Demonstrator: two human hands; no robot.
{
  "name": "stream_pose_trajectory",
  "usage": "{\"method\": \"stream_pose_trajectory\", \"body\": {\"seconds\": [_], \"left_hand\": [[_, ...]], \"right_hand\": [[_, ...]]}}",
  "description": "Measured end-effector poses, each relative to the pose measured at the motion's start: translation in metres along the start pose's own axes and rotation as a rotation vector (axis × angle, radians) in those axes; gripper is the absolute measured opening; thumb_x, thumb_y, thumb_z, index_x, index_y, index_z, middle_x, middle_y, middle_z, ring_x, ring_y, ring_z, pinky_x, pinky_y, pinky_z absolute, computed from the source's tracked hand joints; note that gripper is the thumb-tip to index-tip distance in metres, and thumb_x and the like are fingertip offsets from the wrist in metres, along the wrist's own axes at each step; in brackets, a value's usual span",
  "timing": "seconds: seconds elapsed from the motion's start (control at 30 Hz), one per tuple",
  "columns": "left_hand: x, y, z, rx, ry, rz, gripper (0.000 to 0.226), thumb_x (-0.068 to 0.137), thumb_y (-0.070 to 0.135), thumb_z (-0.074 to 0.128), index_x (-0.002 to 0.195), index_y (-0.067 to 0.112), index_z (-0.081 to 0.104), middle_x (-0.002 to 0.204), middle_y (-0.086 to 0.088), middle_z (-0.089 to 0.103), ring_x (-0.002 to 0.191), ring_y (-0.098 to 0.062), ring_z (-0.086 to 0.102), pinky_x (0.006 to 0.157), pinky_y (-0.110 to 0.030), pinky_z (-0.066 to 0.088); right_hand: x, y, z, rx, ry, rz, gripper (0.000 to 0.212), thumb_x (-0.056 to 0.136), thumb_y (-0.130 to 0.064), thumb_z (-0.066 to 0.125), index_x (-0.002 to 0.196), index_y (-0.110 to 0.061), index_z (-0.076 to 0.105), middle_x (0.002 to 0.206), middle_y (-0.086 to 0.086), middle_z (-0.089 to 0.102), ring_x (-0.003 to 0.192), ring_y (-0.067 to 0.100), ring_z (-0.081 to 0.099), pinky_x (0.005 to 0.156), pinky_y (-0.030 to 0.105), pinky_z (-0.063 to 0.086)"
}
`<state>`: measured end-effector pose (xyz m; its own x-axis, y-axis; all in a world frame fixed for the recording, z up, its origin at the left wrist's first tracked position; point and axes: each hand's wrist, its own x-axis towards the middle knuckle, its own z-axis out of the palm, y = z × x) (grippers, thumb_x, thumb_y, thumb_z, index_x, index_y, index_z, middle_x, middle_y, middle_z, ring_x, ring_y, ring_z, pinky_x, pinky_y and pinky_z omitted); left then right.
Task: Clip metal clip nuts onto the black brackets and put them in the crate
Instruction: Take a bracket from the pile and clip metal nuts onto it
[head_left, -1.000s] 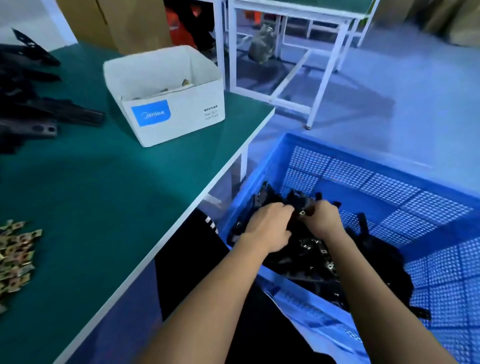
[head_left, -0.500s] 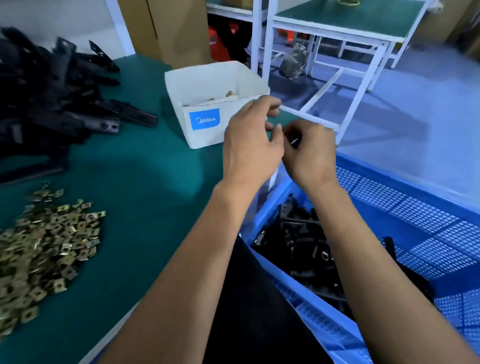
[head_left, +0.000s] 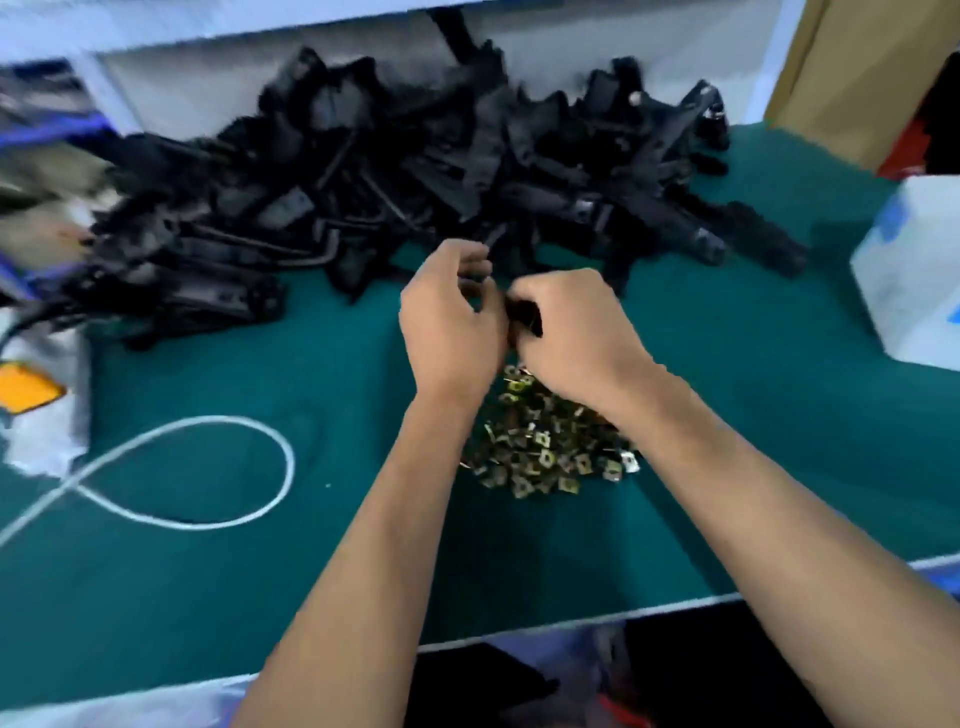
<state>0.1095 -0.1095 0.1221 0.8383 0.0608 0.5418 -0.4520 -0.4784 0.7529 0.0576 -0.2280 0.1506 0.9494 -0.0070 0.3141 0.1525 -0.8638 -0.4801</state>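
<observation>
Green table (head_left: 218, 571) runs from a white front edge to the far wall, where black brackets (head_left: 415, 171) lie heaped. At the right edge sits a white box (head_left: 914, 270), contents unseen. Clip nuts (head_left: 540, 447) are piled beneath the wrists; a white cable (head_left: 208, 467) loops left. Left hand (head_left: 449, 322) curls loosely, seemingly empty; right hand (head_left: 571, 332) grips a blurred black part (head_left: 525, 317).

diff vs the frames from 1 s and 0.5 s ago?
Both hands came up out of the blue crate and swung left over the green table. The left hand and right hand now sit together above the clip nut pile, in front of the black bracket heap. The right hand grips a small black part. The hands stayed close together throughout.
</observation>
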Motion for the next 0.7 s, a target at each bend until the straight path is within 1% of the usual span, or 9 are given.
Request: {"method": "stream_pose_trajectory", "body": {"seconds": [0.07, 0.17, 0.23, 0.3, 0.4, 0.53, 0.6, 0.63, 0.7], "left_hand": [[0.007, -0.034, -0.044, 0.106, 0.117, -0.062, 0.025, 0.086, 0.006, 0.063, 0.107, 0.018, 0.068, 0.098, 0.009, 0.071, 0.086, -0.006, 0.065, 0.081, -0.031, 0.055], [0.007, -0.069, -0.084, 0.160, 0.303, -0.159, 0.025, 0.082, 0.002, 0.057, 0.103, 0.012, 0.068, 0.095, 0.003, 0.073, 0.087, -0.016, 0.067, 0.084, -0.037, 0.053], [0.007, -0.093, -0.118, 0.125, 0.529, -0.311, 0.022, 0.081, 0.004, 0.056, 0.099, 0.009, 0.067, 0.091, 0.000, 0.071, 0.083, -0.017, 0.065, 0.086, -0.034, 0.051], [0.011, -0.107, -0.137, 0.025, 0.733, -0.474, 0.018, 0.081, 0.002, 0.059, 0.098, 0.005, 0.065, 0.090, -0.005, 0.070, 0.083, -0.019, 0.061, 0.089, -0.035, 0.050], [0.019, -0.113, -0.144, -0.055, 0.876, -0.559, 0.017, 0.083, 0.000, 0.061, 0.100, 0.001, 0.062, 0.095, -0.013, 0.066, 0.084, -0.022, 0.057, 0.075, -0.011, 0.042], [0.026, -0.119, -0.142, -0.053, 0.942, -0.535, 0.018, 0.084, 0.000, 0.061, 0.102, -0.001, 0.059, 0.100, -0.016, 0.062, 0.085, -0.022, 0.054, 0.070, -0.003, 0.035], [0.028, -0.120, -0.141, -0.044, 0.949, -0.529, 0.017, 0.085, 0.001, 0.062, 0.102, 0.000, 0.058, 0.101, -0.015, 0.061, 0.083, -0.018, 0.052, 0.070, -0.003, 0.034], [0.029, -0.122, -0.141, -0.050, 0.943, -0.534, 0.018, 0.085, 0.002, 0.062, 0.102, 0.000, 0.058, 0.101, -0.014, 0.060, 0.082, -0.014, 0.051, 0.070, -0.003, 0.034], [0.028, -0.124, -0.140, -0.051, 0.925, -0.545, 0.017, 0.086, 0.004, 0.061, 0.103, 0.002, 0.058, 0.103, -0.011, 0.058, 0.080, 0.000, 0.051, 0.071, -0.007, 0.036]], "right_hand": [[0.021, -0.035, 0.034, 0.033, -0.135, -0.088, 0.025, 0.086, -0.013, 0.065, 0.070, -0.027, 0.052, 0.073, 0.001, 0.064, 0.072, 0.028, 0.063, 0.064, 0.040, 0.051], [0.043, -0.066, 0.073, -0.026, -0.257, -0.193, 0.010, 0.086, -0.016, 0.067, 0.096, -0.021, 0.067, 0.101, 0.004, 0.069, 0.096, 0.030, 0.065, 0.082, 0.042, 0.056], [0.061, -0.107, 0.110, -0.047, -0.279, -0.307, 0.032, 0.089, -0.018, 0.071, 0.120, -0.018, 0.066, 0.119, 0.007, 0.061, 0.114, 0.030, 0.056, 0.092, 0.041, 0.053], [0.076, -0.144, 0.142, -0.099, -0.233, -0.378, 0.045, 0.091, -0.013, 0.071, 0.132, -0.016, 0.055, 0.133, 0.009, 0.049, 0.125, 0.031, 0.043, 0.090, 0.044, 0.052], [0.101, -0.176, 0.176, -0.293, -0.151, -0.446, 0.047, 0.095, -0.011, 0.062, 0.139, -0.015, 0.045, 0.153, 0.016, 0.030, 0.138, 0.037, 0.030, 0.089, 0.046, 0.051], [0.135, -0.181, 0.201, -0.169, -0.376, -0.421, 0.063, 0.106, -0.028, 0.050, 0.162, -0.038, 0.023, 0.172, 0.010, -0.008, 0.158, 0.036, 0.001, 0.113, 0.051, 0.035], [0.142, -0.177, 0.208, 0.012, -0.420, -0.312, 0.068, 0.104, -0.047, 0.053, 0.163, -0.036, 0.022, 0.173, 0.004, 0.005, 0.156, 0.032, 0.019, 0.115, 0.046, 0.034], [0.145, -0.176, 0.212, 0.051, -0.410, -0.283, 0.066, 0.102, -0.051, 0.055, 0.161, -0.031, 0.030, 0.169, 0.005, 0.017, 0.150, 0.033, 0.030, 0.113, 0.045, 0.037], [0.144, -0.169, 0.211, -0.043, -0.359, -0.377, 0.049, 0.100, -0.040, 0.062, 0.146, -0.027, 0.054, 0.150, 0.009, 0.036, 0.139, 0.033, 0.039, 0.104, 0.045, 0.044]]}}
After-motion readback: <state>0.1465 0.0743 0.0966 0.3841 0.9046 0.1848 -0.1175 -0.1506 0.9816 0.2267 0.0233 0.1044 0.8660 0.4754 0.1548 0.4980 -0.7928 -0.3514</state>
